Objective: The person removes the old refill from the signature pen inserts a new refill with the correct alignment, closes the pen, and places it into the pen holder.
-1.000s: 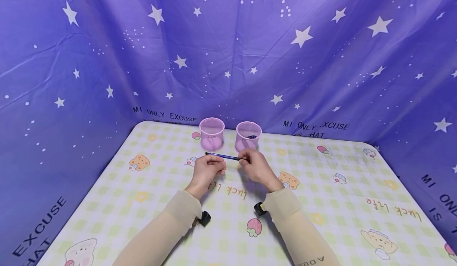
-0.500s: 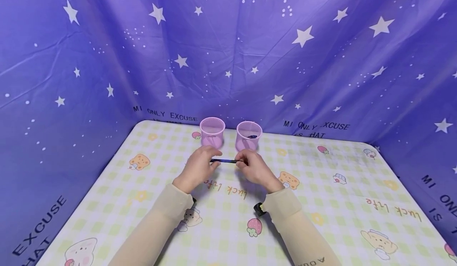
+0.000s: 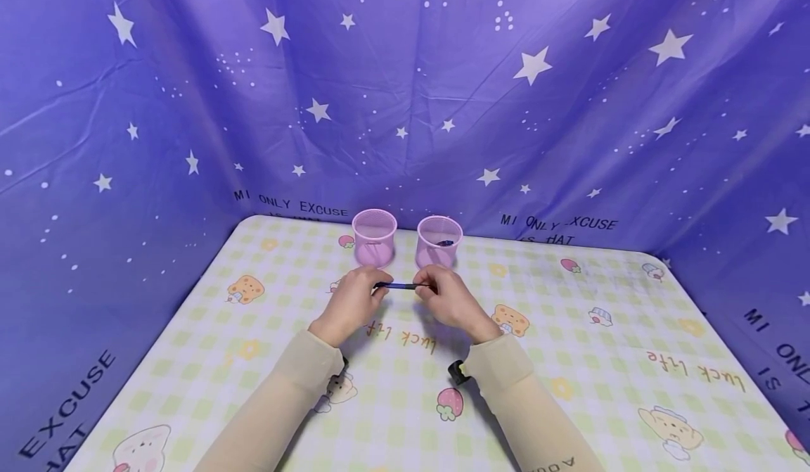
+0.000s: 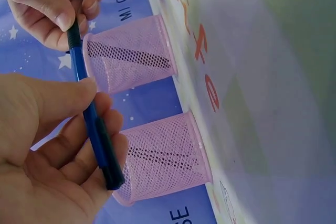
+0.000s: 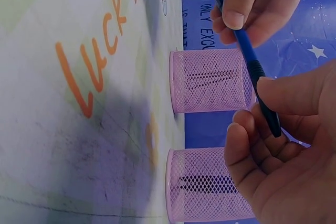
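A blue pen (image 3: 399,286) with black ends is held level between both hands, just above the table in front of two pink mesh pen holders. My left hand (image 3: 351,297) pinches its clip end; in the left wrist view the thumb lies along the blue barrel (image 4: 90,109). On the opposite side my right hand (image 3: 453,302) grips the black grip section near the tip, thumb on top, as the right wrist view shows. The left pen holder (image 3: 375,250) and right pen holder (image 3: 438,255) stand upright side by side. Dark pens (image 3: 446,243) show inside the right one.
A checked tablecloth (image 3: 569,359) with cartoon prints covers the table. Purple star-printed curtains (image 3: 405,92) hang close behind its back edge and along the sides. Through the mesh of the left holder (image 4: 168,156), dark slanted lines are visible.
My left hand has shifted from underneath the pen to its left end and now pinches it there. The pen has levelled slightly. My right hand keeps its hold almost unmoved.
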Demonstrator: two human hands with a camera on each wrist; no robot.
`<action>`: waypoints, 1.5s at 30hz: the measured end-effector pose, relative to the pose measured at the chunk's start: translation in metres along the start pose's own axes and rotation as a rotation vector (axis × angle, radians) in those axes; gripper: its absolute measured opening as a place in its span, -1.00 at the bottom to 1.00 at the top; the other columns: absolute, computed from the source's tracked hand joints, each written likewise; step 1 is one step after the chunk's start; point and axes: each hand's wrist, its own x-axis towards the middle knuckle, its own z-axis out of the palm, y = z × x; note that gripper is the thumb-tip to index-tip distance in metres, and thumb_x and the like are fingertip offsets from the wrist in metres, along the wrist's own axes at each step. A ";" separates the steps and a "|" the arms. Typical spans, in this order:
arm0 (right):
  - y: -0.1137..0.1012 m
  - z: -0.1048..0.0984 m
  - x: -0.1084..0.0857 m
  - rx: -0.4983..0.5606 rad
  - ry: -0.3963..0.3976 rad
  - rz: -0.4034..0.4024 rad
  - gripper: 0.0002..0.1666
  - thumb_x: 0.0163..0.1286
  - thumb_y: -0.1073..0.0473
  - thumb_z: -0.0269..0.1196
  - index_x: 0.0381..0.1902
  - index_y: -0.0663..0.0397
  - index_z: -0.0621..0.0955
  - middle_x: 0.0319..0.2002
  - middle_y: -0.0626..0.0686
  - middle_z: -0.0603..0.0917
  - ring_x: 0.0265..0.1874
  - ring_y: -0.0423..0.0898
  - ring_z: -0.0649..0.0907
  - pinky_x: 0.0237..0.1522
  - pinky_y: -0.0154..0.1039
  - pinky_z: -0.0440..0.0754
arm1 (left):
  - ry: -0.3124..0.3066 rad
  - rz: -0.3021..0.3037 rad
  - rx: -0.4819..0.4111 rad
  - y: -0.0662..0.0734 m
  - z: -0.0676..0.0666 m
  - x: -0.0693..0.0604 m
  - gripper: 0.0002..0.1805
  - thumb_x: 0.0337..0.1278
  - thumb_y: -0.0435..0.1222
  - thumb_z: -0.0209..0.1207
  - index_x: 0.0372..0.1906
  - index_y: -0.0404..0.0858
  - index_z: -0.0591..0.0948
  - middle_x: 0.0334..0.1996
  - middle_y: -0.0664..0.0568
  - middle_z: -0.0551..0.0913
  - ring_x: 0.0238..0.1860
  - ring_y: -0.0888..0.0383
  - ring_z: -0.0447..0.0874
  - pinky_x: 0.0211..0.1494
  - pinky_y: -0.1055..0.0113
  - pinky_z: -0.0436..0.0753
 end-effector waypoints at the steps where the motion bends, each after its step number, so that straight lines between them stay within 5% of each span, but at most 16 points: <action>1: 0.000 0.000 0.000 -0.001 -0.001 -0.001 -0.92 0.29 0.35 0.19 -0.31 0.08 0.58 -0.44 -0.04 0.50 -0.48 -0.14 0.45 -0.36 -0.23 0.42 | 0.006 0.001 -0.006 0.000 0.000 0.000 -0.82 -0.01 -0.45 0.33 -0.24 -0.24 0.73 -0.28 0.00 0.69 -0.21 0.05 0.66 -0.07 0.16 0.59; 16: -0.003 -0.004 -0.001 -0.065 -0.028 -0.047 -0.84 0.30 0.36 0.19 -0.23 0.13 0.69 -0.33 -0.02 0.56 -0.38 -0.15 0.49 -0.26 -0.21 0.48 | -0.006 -0.032 -0.156 -0.001 0.000 0.001 -0.82 0.00 -0.52 0.29 -0.27 -0.28 0.72 -0.30 0.02 0.69 -0.25 0.14 0.64 -0.14 0.27 0.61; 24: -0.005 -0.005 -0.001 -0.063 -0.050 -0.053 -0.85 0.37 0.28 0.16 -0.26 0.13 0.68 -0.38 -0.05 0.55 -0.43 -0.15 0.49 -0.35 -0.23 0.47 | -0.016 -0.054 -0.156 0.003 -0.003 0.001 -0.84 0.00 -0.50 0.30 -0.30 -0.23 0.73 -0.31 0.05 0.69 -0.25 0.15 0.64 -0.13 0.27 0.60; 36: -0.005 -0.006 -0.002 -0.054 0.039 -0.114 -0.87 0.28 0.36 0.22 -0.29 0.08 0.67 -0.37 -0.04 0.57 -0.43 -0.16 0.50 -0.34 -0.24 0.50 | -0.032 -0.214 -0.370 0.005 -0.004 0.002 -0.81 -0.04 -0.53 0.31 -0.36 -0.20 0.75 -0.38 0.11 0.71 -0.39 0.26 0.61 -0.27 0.37 0.61; 45: -0.005 -0.003 0.000 -0.054 0.047 -0.113 -0.87 0.24 0.38 0.25 -0.30 0.08 0.67 -0.35 -0.03 0.56 -0.43 -0.17 0.49 -0.33 -0.25 0.50 | -0.038 -0.151 -0.316 0.006 -0.002 0.002 -0.79 0.00 -0.56 0.26 -0.34 -0.20 0.72 -0.36 0.11 0.71 -0.33 0.24 0.62 -0.20 0.32 0.60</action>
